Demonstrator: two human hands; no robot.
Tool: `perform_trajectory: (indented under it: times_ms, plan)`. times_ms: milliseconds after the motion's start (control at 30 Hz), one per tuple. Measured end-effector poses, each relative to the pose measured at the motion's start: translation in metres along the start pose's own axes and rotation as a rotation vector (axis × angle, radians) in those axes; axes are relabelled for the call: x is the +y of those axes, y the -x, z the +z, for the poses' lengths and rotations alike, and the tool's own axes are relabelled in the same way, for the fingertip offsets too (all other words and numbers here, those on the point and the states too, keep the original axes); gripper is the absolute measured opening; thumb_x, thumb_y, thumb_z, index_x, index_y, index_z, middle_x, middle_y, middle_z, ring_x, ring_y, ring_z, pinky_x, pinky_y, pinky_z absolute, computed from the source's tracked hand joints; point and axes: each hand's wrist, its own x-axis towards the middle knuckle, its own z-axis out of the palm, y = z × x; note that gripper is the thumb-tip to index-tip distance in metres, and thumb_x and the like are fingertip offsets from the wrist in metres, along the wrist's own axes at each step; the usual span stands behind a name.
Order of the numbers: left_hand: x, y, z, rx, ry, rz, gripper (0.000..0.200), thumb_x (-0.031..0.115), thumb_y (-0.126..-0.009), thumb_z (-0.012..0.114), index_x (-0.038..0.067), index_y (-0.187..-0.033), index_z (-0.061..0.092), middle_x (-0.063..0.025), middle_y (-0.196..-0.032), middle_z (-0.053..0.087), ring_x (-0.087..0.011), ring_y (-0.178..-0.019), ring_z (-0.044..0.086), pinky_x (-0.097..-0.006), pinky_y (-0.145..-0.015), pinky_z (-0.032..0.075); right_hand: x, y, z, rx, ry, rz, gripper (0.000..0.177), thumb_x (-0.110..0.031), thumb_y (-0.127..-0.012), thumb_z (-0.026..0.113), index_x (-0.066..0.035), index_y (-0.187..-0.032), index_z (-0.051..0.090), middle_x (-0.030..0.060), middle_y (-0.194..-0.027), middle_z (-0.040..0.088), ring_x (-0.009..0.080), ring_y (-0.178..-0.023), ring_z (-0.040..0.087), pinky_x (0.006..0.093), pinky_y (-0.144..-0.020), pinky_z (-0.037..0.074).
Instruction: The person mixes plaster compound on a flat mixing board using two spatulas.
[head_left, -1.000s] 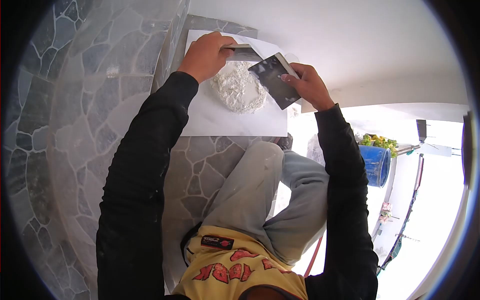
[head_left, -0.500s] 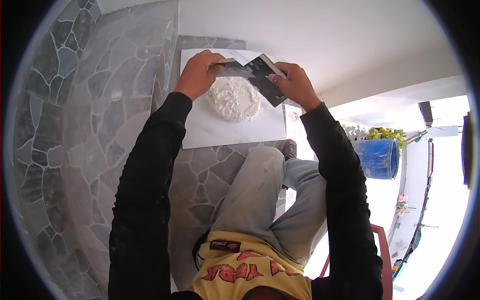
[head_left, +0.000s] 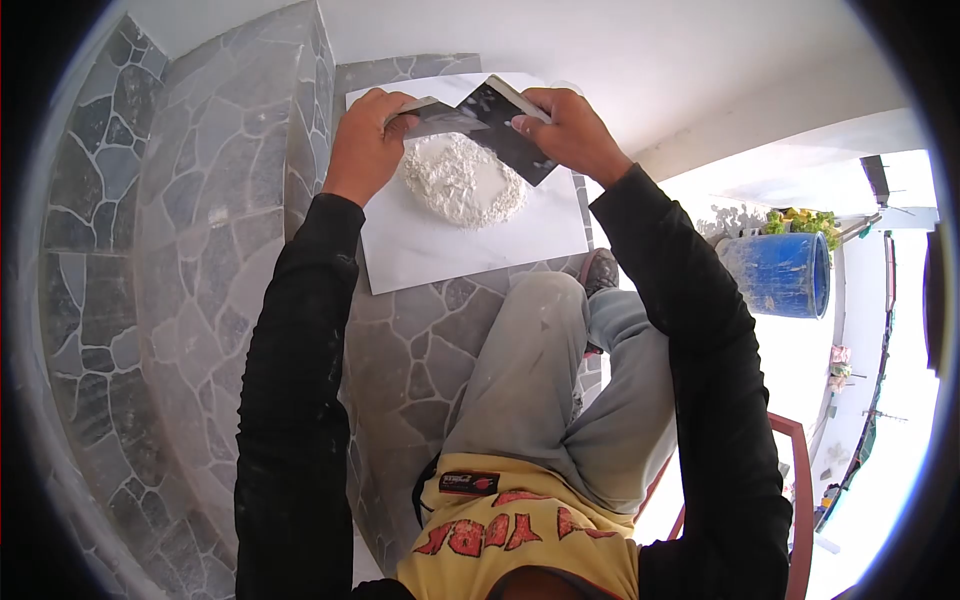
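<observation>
My left hand [head_left: 365,145] is closed on the pale back edge of a flat grey putty blade [head_left: 438,122]. Opposite it, my right hand [head_left: 580,132] grips a wider, dark putty blade [head_left: 515,142] by its light spine, the thumb pressed on the face. White smears spot the dark blade. The two blades tilt toward each other, their inner corners overlapping in this view. Below them lies a lumpy ring of white powdery material [head_left: 455,190] with a smoother middle, spread on a white marbled board [head_left: 440,260].
Grey stone-patterned tile [head_left: 410,350] surrounds the board's near side and rises on the left. A white wall [head_left: 600,50] runs behind. To the right stand a blue barrel [head_left: 770,275], a leafy plant [head_left: 805,225] and a red chair frame [head_left: 800,500]. My bent legs [head_left: 530,370] are close below the board.
The view has shifted, so the board sits slightly higher and the barrel further right. Both hands keep their blades, held in nearly the same tilted pose above the white material.
</observation>
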Motion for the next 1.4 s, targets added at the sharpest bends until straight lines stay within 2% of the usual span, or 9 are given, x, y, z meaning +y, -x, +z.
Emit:
perform_trajectory:
  times_ms: [233, 333, 433, 667, 733, 967, 1033, 1167, 1400]
  plan:
    - [0.011, 0.007, 0.014, -0.078, -0.018, 0.085, 0.016, 0.001, -0.087, 0.067, 0.005, -0.102, 0.071, -0.0124, -0.090, 0.063, -0.0309, -0.086, 0.063, -0.0416, -0.075, 0.051, 0.006, -0.004, 0.017, 0.164, -0.205, 0.050, 0.027, -0.023, -0.090, 0.068, 0.001, -0.102, 0.071, 0.0109, -0.071, 0.066, 0.0189, -0.064, 0.062, 0.0354, -0.064, 0.050]
    - [0.007, 0.004, 0.003, -0.160, -0.062, -0.011, 0.015, 0.008, -0.090, 0.068, 0.003, -0.104, 0.069, -0.0129, -0.091, 0.064, -0.0299, -0.082, 0.062, -0.0370, -0.075, 0.049, 0.018, 0.000, 0.002, 0.200, -0.199, 0.031, 0.027, -0.024, -0.090, 0.069, 0.003, -0.097, 0.070, 0.0128, -0.072, 0.067, 0.0197, -0.063, 0.062, 0.0361, -0.063, 0.049]
    - [0.002, -0.003, -0.014, -0.275, -0.053, -0.370, 0.020, 0.015, -0.092, 0.068, 0.002, -0.106, 0.068, -0.0102, -0.090, 0.066, -0.0221, -0.080, 0.061, -0.0346, -0.073, 0.048, 0.020, 0.000, -0.007, 0.241, -0.128, 0.023, 0.028, -0.023, -0.088, 0.070, 0.004, -0.094, 0.068, 0.0145, -0.072, 0.066, 0.0215, -0.062, 0.061, 0.0377, -0.062, 0.048]
    - [-0.024, -0.005, -0.006, -0.108, 0.528, -0.597, 0.031, 0.023, -0.090, 0.067, -0.002, -0.108, 0.066, -0.0019, -0.084, 0.062, -0.0093, -0.073, 0.054, -0.0286, -0.065, 0.043, -0.002, 0.040, 0.035, 0.080, 0.194, -0.201, 0.022, -0.016, -0.089, 0.067, 0.001, -0.102, 0.061, 0.0266, -0.076, 0.065, 0.0431, -0.070, 0.065, 0.0479, -0.065, 0.050]
    - [-0.012, -0.005, -0.011, -0.190, 0.583, -0.590, 0.029, 0.019, -0.094, 0.065, -0.002, -0.114, 0.066, 0.0000, -0.093, 0.065, -0.0083, -0.082, 0.058, -0.0255, -0.076, 0.045, -0.002, 0.040, 0.043, 0.028, 0.231, -0.213, 0.024, -0.014, -0.092, 0.064, 0.000, -0.109, 0.058, 0.0283, -0.079, 0.065, 0.0471, -0.075, 0.065, 0.0513, -0.068, 0.051]
    - [-0.019, -0.008, -0.020, -0.070, 0.409, -0.527, 0.028, 0.019, -0.094, 0.066, 0.000, -0.115, 0.066, 0.0004, -0.091, 0.065, -0.0074, -0.078, 0.054, -0.0255, -0.073, 0.045, 0.041, 0.025, 0.036, 0.213, 0.433, -0.195, 0.016, -0.009, -0.091, 0.063, -0.003, -0.105, 0.063, 0.0199, -0.084, 0.065, 0.0391, -0.078, 0.065, 0.0479, -0.069, 0.052]
    - [-0.010, -0.009, -0.021, -0.007, 0.181, -0.354, 0.025, 0.018, -0.092, 0.064, 0.002, -0.111, 0.067, -0.0088, -0.089, 0.068, -0.0183, -0.081, 0.062, -0.0331, -0.078, 0.048, 0.044, 0.024, 0.032, 0.234, 0.427, -0.202, 0.013, -0.005, -0.086, 0.065, -0.004, -0.099, 0.064, 0.0159, -0.087, 0.065, 0.0363, -0.082, 0.064, 0.0457, -0.073, 0.051]
    - [-0.017, -0.002, -0.008, 0.042, 0.033, -0.087, 0.021, 0.012, -0.093, 0.069, 0.003, -0.111, 0.067, -0.0104, -0.100, 0.069, -0.0236, -0.091, 0.064, -0.0331, -0.081, 0.050, 0.045, 0.021, 0.025, 0.336, 0.473, -0.490, 0.012, 0.000, -0.079, 0.066, -0.007, -0.089, 0.063, 0.0082, -0.086, 0.062, 0.0290, -0.085, 0.060, 0.0419, -0.077, 0.049]
    - [-0.010, -0.001, -0.005, -0.022, -0.026, 0.054, 0.017, 0.001, -0.088, 0.067, 0.007, -0.103, 0.072, -0.0103, -0.091, 0.067, -0.0320, -0.089, 0.063, -0.0411, -0.080, 0.050, 0.031, 0.024, 0.025, 0.363, 0.419, -0.628, 0.019, 0.005, -0.072, 0.069, -0.007, -0.085, 0.063, 0.0060, -0.086, 0.062, 0.0270, -0.085, 0.059, 0.0393, -0.075, 0.046]
